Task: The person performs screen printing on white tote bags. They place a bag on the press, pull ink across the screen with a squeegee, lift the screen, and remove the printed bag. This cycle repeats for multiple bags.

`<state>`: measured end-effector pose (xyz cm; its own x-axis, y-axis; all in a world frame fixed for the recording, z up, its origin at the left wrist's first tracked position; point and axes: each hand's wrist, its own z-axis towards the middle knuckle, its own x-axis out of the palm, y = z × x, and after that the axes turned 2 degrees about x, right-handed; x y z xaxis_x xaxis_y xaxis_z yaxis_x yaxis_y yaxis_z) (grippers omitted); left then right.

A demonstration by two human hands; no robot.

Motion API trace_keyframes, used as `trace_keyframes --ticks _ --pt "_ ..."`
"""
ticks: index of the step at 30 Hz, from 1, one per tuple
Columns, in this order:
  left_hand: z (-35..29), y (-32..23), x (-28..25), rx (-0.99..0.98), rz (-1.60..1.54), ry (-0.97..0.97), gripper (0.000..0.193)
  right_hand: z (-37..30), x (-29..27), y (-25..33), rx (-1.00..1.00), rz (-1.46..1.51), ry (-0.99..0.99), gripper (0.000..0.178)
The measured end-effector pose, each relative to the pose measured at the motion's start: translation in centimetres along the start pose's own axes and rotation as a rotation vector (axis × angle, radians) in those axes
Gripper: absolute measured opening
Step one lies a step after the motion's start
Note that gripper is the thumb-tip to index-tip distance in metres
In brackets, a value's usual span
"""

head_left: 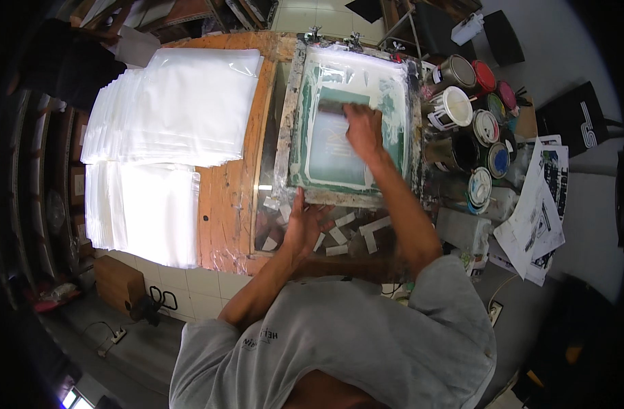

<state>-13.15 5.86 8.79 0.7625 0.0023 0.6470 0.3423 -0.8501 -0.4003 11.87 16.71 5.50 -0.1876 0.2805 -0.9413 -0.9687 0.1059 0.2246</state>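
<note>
A screen printing frame point(282, 160) with a green and white mesh lies on the worktable. My right hand point(363, 133) is closed on a squeegee point(332, 107), which rests across the upper middle of the mesh. Its handle is partly hidden by my fingers. My left hand point(305, 225) is at the near edge of the frame, with its thumb up against the edge and its fingers spread. A pale design shows faintly through the mesh beneath the squeegee. Clamps point(355, 39) stand along the frame's far side.
Stacks of clear plastic bags point(196, 102) cover the wooden table point(226, 225) on the left. Several paint cans point(458, 105) crowd the right side, beside printed sheets point(533, 225). Strips of white tape point(338, 235) stick to the surface near my left hand. A cardboard box point(119, 281) sits below.
</note>
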Motion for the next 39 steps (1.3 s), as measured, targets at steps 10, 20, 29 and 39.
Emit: trace_keyframes --ticks 10,20,29,39 --pt "-0.2 -1.0 0.0 -0.071 -0.051 -0.025 0.07 14.6 2.0 -8.4 0.073 0.056 0.053 0.031" --pt "-0.5 -1.2 -0.1 -0.071 -0.053 0.013 0.062 15.2 2.0 -6.6 -0.02 -0.027 0.152 0.026" --pt "-0.7 -1.1 0.1 -0.067 -0.007 -0.002 0.079 15.3 2.5 -4.6 -0.056 0.032 0.096 0.025" --pt "-0.9 -1.1 0.7 -0.04 0.061 0.031 0.074 12.5 0.0 -13.7 -0.064 0.068 0.047 0.027"
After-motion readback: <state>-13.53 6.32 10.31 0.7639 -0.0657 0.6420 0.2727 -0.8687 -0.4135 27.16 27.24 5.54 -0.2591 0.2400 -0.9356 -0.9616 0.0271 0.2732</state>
